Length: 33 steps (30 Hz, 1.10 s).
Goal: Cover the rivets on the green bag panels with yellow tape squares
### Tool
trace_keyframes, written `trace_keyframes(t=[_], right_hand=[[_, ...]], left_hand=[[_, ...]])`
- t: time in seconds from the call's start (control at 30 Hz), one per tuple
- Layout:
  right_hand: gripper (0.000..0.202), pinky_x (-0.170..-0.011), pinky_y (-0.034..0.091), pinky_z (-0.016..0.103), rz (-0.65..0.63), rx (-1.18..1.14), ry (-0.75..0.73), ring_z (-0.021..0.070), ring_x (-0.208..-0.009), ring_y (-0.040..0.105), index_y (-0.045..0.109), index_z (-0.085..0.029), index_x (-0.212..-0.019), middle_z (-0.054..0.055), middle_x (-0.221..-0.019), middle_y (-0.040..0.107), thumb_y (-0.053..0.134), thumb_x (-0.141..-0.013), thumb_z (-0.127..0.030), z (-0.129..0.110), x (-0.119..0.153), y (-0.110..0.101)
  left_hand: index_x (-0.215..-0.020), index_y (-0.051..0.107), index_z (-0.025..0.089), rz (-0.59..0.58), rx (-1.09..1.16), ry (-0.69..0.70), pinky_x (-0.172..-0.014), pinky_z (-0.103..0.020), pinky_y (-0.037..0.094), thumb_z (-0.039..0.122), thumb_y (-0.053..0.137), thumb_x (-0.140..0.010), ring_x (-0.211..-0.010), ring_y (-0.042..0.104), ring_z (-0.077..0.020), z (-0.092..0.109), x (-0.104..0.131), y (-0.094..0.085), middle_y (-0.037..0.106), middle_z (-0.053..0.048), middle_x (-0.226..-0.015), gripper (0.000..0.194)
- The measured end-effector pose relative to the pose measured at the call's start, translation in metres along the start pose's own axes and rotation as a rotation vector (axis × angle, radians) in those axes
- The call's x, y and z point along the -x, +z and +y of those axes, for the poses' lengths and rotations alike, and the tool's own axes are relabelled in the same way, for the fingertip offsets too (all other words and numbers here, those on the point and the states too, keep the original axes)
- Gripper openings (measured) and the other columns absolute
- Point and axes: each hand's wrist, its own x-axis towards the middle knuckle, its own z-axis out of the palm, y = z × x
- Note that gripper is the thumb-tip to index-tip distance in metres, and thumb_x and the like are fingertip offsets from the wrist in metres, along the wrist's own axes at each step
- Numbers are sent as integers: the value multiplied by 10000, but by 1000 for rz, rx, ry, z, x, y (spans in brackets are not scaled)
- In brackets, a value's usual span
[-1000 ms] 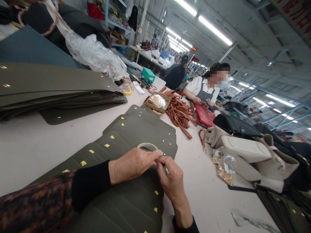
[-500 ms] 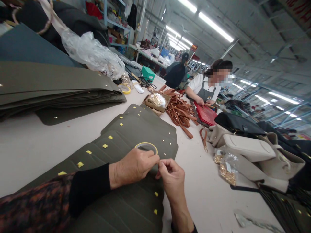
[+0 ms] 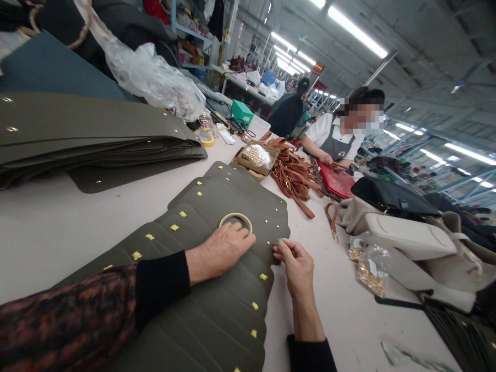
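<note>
Yellow-rimmed roll (image 3: 235, 214) | left hand (image 3: 223, 252): curled over it | right hand (image 3: 297, 264): pinching tape (image 3: 280, 240)

On our pale flat bench (image 3: 341, 320), a round yellow tape roll (image 3: 235, 214) lies over overlapping olive sheet panels (image 3: 232, 194). From the roll, we find a thick olive panel stack (image 3: 96, 124) at ten o'clock, a brown cardboard box (image 3: 251, 168) at one, tangled brown straps (image 3: 295, 178) at two, cream bags (image 3: 411, 235) at three.
</note>
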Motion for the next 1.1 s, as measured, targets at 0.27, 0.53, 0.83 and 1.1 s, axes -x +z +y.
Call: trace_keyframes(t=[0.27, 0.53, 0.83, 1.1], right_hand=[[395, -535, 528, 210, -78, -42, 100, 114, -582, 628, 695, -139, -849, 14, -658, 687, 801, -621, -443, 6, -3, -3], [358, -650, 544, 299, -51, 158, -22, 159, -689, 644, 688, -153, -894, 44, -778, 698, 721, -700, -452, 6, 2, -8], [377, -770, 534, 358, -97, 576, -360, 198, -848, 635, 613, -186, -1058, 65, -946, 667, 688, -704, -293, -5, 4, 3], [389, -778, 515, 362, -202, 674, -427, 209, -873, 613, 584, -194, -1065, 56, -952, 640, 671, -688, -237, -11, 0, 15]], left_hand=[[-906, 528, 183, -84, 73, 3, -712, -350, 386, 147, 469, -899, -789, 485, -210, 3, 6, 3, 576, -56, -875, 69], [-927, 505, 179, -150, 168, 37, -695, -316, 387, 178, 409, -939, -792, 480, -195, 2, 10, -12, 564, -52, -888, 96], [-942, 495, 181, -181, 163, 84, -670, -310, 409, 162, 412, -935, -798, 505, -189, 3, 10, -16, 559, -39, -911, 85], [-946, 488, 193, -185, 106, 94, -632, -324, 435, 146, 449, -903, -748, 544, -200, 3, 12, -7, 563, -36, -905, 74]])
